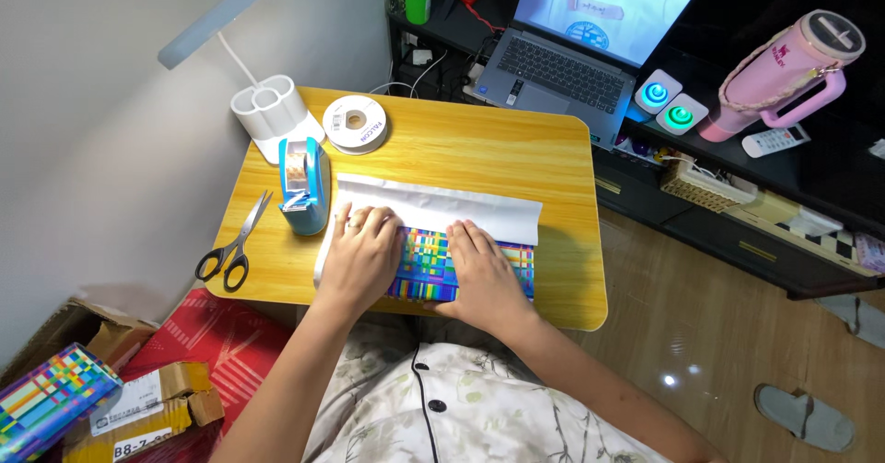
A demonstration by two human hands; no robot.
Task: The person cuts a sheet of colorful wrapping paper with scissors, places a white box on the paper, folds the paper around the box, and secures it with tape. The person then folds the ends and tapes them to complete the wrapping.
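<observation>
A small yellow wood-grain table (516, 149) with rounded corners, seen from above at frame centre.

At its upper left corner stands a white lamp base with pen cups (269, 110); just right of it lies a white ribbon spool (355, 124). Below these a blue tape dispenser (304, 184) stands upright, and black-handled scissors (234, 244) lie near the left edge, blades pointing toward the upper right. Across the lower middle lies a sheet of wrapping paper (461, 209), white side up, its far edge folded; on it rests a parcel in multicoloured plaid wrap (427, 262), pressed flat by the left hand (361, 258) and the right hand (483, 274). The right half of the table carries nothing else.
</observation>
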